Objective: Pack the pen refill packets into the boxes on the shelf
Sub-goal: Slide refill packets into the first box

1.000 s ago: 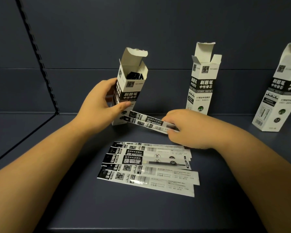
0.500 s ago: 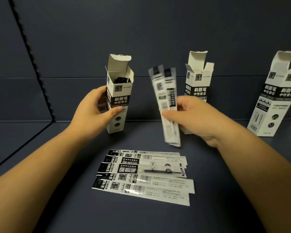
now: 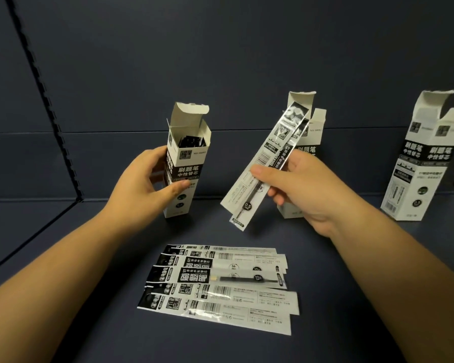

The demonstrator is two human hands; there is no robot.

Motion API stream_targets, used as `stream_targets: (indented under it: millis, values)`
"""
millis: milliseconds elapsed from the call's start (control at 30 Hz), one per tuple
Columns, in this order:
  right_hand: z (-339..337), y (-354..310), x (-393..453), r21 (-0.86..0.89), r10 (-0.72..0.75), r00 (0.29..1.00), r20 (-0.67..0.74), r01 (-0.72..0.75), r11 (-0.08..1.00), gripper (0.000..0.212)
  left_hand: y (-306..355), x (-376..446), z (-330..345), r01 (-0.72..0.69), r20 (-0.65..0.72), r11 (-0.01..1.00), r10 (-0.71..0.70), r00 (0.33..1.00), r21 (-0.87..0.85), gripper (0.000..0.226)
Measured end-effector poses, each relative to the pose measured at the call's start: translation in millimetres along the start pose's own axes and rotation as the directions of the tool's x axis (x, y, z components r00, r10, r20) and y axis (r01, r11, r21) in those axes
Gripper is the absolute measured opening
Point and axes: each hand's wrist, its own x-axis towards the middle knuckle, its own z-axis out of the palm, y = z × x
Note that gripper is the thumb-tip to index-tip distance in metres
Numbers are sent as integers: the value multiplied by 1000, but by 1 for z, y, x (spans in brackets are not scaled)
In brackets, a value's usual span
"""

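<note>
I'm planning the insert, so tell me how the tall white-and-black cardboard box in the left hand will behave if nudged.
The tall white-and-black cardboard box looks tippy: narrow base, tall body. The left hand steadying it suggests that. With only dark packet tops showing inside, it is probably light.

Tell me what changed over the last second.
The right hand lifted the refill packets it pinches off the shelf and swung them from lying flat to tilted upright. The left hand set its open box from leaning to upright, gripping it throughout. The packet pile and the other two boxes stayed put.
</note>
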Motion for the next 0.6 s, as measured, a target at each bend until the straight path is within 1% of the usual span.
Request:
stream_targets:
  millis: [167,267,367,500,600]
  values:
    - [2,-3,-1,116,-9,1000,18,7,993,7,-1,1,-1,-24,14,1000,24,1000,19,62]
    - [2,-7,-3,241,-27,1000,-1,26,970,13,0,1,-1,-63,35,995,61,998,71,62]
    - [4,-13,-6,365,-60,997,-44,72,928,9,2,0,-1,-88,58,991,83,995,96,63]
    - [4,-18,-8,418,-134,987,-88,159,894,12,0,0,0,-101,67,987,93,993,124,65]
    - [4,-20,-9,405,-197,971,-134,235,883,15,0,0,0,-138,76,981,129,989,133,67]
